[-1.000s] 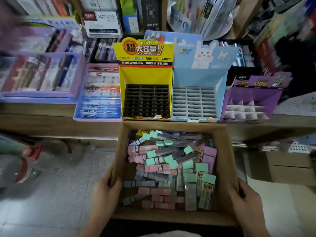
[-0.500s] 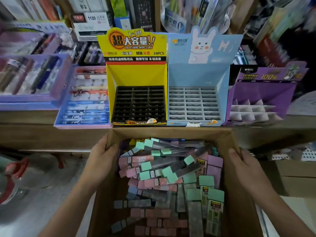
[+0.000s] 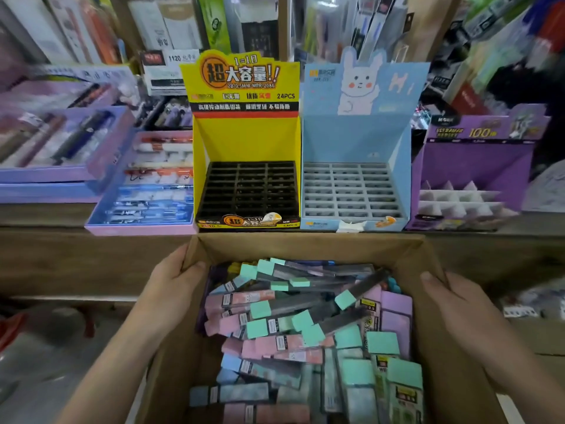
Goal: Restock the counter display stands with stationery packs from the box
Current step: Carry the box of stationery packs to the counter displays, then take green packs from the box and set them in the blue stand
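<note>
box (image 3: 308,246): matt brown cardboard | packs (image 3: 293,313): seemingly glossy plastic | counter (image 3: 91,255): wood

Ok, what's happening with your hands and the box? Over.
Left hand, right hand grip box walls. Packs piled inside. Yellow stand, blue stand empty, nothing blocking them.
</note>
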A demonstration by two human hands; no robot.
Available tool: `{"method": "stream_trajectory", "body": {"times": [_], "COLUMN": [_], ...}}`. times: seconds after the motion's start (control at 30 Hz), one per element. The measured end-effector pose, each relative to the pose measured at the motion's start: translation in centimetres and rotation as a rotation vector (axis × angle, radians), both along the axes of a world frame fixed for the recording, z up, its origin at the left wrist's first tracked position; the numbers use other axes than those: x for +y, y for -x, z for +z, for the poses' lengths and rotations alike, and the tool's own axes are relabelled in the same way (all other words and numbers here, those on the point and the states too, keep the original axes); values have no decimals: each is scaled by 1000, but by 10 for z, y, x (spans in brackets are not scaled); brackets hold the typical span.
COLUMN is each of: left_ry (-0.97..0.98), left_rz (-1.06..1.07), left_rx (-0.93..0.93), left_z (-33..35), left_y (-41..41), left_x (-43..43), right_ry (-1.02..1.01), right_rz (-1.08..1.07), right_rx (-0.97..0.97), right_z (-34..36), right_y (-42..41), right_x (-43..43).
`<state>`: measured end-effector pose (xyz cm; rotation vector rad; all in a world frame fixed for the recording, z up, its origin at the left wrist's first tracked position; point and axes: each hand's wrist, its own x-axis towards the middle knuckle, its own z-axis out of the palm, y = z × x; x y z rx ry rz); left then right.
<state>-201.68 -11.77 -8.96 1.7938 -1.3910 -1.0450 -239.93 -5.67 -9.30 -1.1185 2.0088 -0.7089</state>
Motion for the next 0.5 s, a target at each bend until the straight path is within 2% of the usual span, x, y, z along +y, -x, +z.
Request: {"method": "stream_trajectory", "body": {"times": [0.1, 0.27, 0.5], "left_ry": [22, 16, 48], "left_rz": [-6, -18, 47], "left_rx": [-47, -287, -381], "left_z": [4, 2, 5], "left_y": [1, 1, 3], "left_x": [1, 1, 5], "right_ry": [7, 22, -5], "right_rz": [20, 24, 35], "right_rx": [35, 77, 113], "right_z": [-2, -8, 1], "right_y": [0, 2, -5], "right_x": [0, -3, -2]}}
